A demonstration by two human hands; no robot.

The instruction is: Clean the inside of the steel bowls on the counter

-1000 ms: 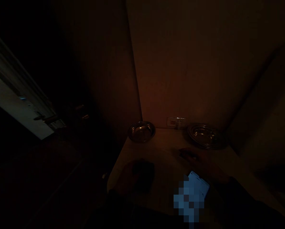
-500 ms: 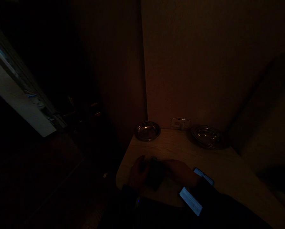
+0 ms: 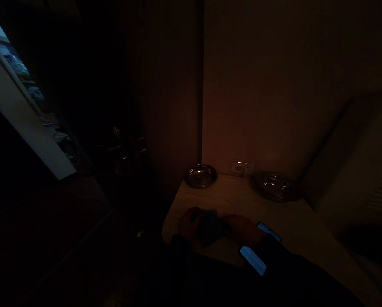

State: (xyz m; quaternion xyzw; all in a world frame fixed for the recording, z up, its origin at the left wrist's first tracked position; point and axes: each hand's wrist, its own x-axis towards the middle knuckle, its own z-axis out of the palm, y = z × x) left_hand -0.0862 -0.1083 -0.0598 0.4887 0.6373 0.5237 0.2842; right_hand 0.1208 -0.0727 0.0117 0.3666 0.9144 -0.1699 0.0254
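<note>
L hand [image 3: 188, 224] has fingers curled round a dark greenish item [image 3: 209, 228], too dim to ID, at the table's [image 3: 235, 197] near L part; R hand [image 3: 243, 229] is at the item's R side, can't tell if gripping. Lit phone [image 3: 254, 261] is part hidden by the R sleeve [image 3: 283, 262]. Farther back, near a wall socket [image 3: 242, 168]: metal dish [image 3: 201, 176] L, stacked metal plates [image 3: 275, 185] R.

Polished, glossy metal is what I make out on the round, silvery, shallow dish [image 3: 200, 176] and the round, silvery stacked dishes [image 3: 275, 186]. The pale, wood-look surface [image 3: 235, 195] seems smooth; the dark grey-green object [image 3: 209, 228] looks matt, its material unclear. The dark cloth sleeve [image 3: 282, 261] appears matt.
</note>
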